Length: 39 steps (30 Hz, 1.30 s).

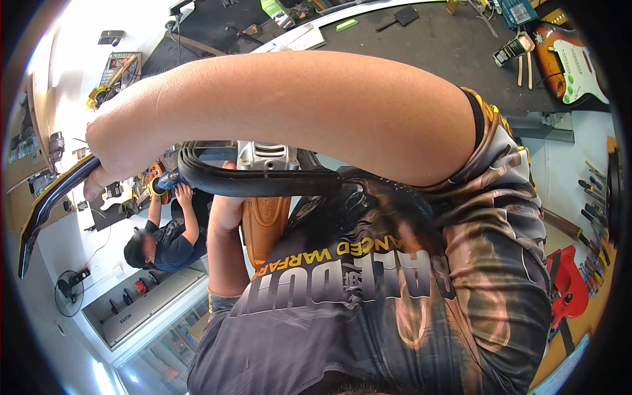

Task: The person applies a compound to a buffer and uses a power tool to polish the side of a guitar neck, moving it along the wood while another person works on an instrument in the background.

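My right forearm crosses the whole view, and my right hand (96, 183) is at the far left with its thumb showing. It grips a dark glossy curved piece (54, 204) with a yellowish edge; its kind is unclear. Against my torso is an orange power tool (264, 220) with a silver metal head (266, 155) and a black loop handle (263, 183). My left hand (227, 209) comes up beside the orange body and holds the tool. Its fingers are mostly hidden behind the loop handle.
A co-worker (174, 230) at the left handles a blue power tool (170, 180). On the dark bench (421, 59) lie a sunburst electric guitar (573, 66) and a small box (513, 49). At the right are a red hand tool (567, 283) and hanging hand tools (592, 197).
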{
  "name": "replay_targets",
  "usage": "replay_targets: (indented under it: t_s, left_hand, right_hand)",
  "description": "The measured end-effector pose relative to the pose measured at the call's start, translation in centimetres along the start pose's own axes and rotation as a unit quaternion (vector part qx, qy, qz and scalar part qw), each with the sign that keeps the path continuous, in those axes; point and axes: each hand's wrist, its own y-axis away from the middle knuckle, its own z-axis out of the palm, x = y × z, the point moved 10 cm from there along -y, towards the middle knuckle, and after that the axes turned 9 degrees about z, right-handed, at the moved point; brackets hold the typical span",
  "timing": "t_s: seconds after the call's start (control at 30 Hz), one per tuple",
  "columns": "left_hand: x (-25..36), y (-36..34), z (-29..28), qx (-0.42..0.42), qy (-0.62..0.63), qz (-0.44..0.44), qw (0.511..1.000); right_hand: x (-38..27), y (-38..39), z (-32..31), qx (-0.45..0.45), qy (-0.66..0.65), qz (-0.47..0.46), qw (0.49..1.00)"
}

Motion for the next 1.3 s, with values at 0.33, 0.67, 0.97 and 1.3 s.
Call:
replay_targets:
  t_s: [0.33,0.67,0.97,1.3]
  left_hand:
    - [0.2,0.3,0.6,0.024,0.112,-0.002,0.993]
    - [-0.6,0.1,0.8,0.022,0.129,-0.012,0.991]
    - [-1.2,1.2,0.8,0.000,-0.085,-0.003,0.996]
    - [-0.5,1.1,1.0,0.048,0.065,0.027,0.996]
  right_hand:
    - [0.6,0.6,-0.2,-0.004,0.012,0.024,1.000]
    - [0.4,-0.1,-0.3,-0.012,-0.007,0.006,1.000]
    - [4.1,-0.7,-3.7,-0.024,-0.003,0.137,0.990]
    - [1.6,4.2,-8.1,0.124,-0.004,0.055,0.991]
